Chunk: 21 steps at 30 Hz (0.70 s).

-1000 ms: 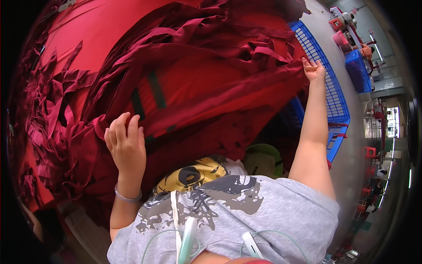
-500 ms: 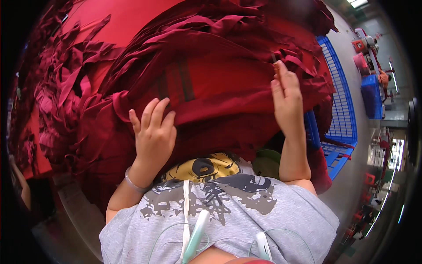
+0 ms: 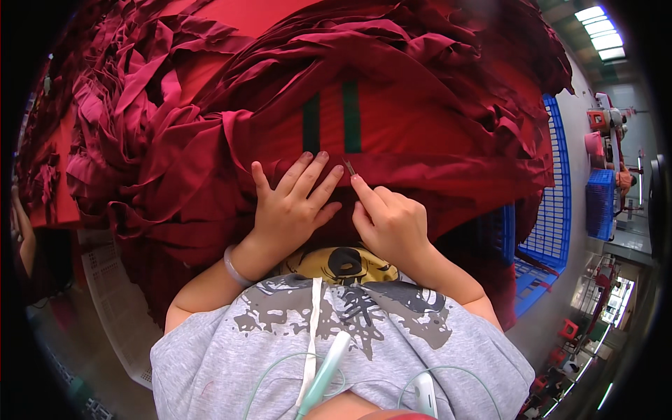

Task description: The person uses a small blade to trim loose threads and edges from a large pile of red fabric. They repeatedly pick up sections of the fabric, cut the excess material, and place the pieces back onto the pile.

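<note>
Dark red cloth (image 3: 420, 166) lies in a long strip across the table in front of me. My left hand (image 3: 290, 203) rests flat on it with the fingers spread, palm down and holding nothing. Close beside it, my right hand (image 3: 395, 220) is closed on a small fork-tipped metal tool (image 3: 351, 168), like a seam ripper. Its tip points at the strip, just right of my left fingertips; whether it touches the cloth I cannot tell. Most of its handle is hidden in the fingers. Two dark green bands (image 3: 351, 117) show on the red surface beyond the hands.
Heaped dark red fabric (image 3: 119, 133) covers the left and far side of the red table (image 3: 241, 15). A blue plastic crate (image 3: 553, 210) stands at the right, a white perforated basket (image 3: 112, 294) at the lower left. Another person's arm (image 3: 24, 231) shows at the left rim.
My right hand has come left and nearer with the tool, from the far right of the cloth to beside my left hand. My left hand has shifted slightly right and now lies flatter.
</note>
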Each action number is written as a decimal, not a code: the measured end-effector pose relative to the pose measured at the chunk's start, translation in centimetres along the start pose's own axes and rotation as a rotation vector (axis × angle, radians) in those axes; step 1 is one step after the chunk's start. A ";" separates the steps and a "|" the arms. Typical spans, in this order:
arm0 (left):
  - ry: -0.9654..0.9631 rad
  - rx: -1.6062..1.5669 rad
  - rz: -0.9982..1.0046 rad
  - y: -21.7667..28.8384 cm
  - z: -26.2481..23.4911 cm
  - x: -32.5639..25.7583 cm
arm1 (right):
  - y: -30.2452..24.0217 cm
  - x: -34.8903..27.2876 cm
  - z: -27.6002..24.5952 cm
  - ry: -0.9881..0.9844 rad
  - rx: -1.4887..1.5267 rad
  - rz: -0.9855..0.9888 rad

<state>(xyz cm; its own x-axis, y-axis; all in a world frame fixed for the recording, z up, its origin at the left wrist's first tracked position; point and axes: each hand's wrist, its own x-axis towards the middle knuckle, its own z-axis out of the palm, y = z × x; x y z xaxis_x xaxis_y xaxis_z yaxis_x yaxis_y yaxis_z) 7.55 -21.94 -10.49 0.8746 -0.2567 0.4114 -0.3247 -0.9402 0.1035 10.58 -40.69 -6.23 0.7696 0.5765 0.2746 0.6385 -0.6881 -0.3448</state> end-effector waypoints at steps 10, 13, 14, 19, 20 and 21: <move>-0.044 -0.261 -0.073 -0.6 -0.7 0.0 | 0.0 0.7 -0.1 0.097 0.121 0.005; -0.038 -0.163 0.001 -1.0 -0.7 -0.1 | -0.3 0.5 0.2 0.030 0.063 -0.029; -0.036 -0.160 0.004 -1.0 -0.6 -0.1 | -0.3 0.5 0.3 0.016 0.043 -0.037; -0.039 -0.141 0.003 -0.7 -0.7 0.1 | -0.4 1.3 1.2 0.111 0.012 -0.004; -0.040 -0.141 0.003 -0.7 -0.8 0.1 | -0.3 1.7 1.4 0.156 -0.002 0.038; -0.041 -0.141 0.003 -0.7 -0.8 0.1 | -0.2 1.9 1.5 0.201 -0.015 0.080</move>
<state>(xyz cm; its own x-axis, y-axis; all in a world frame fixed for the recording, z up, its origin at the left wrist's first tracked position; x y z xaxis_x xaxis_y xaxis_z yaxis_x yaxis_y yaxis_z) 7.56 -21.10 -9.84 0.8867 -0.2710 0.3747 -0.3720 -0.8993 0.2299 11.91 -38.77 -6.92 0.8034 0.4214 0.4206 0.5741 -0.7355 -0.3597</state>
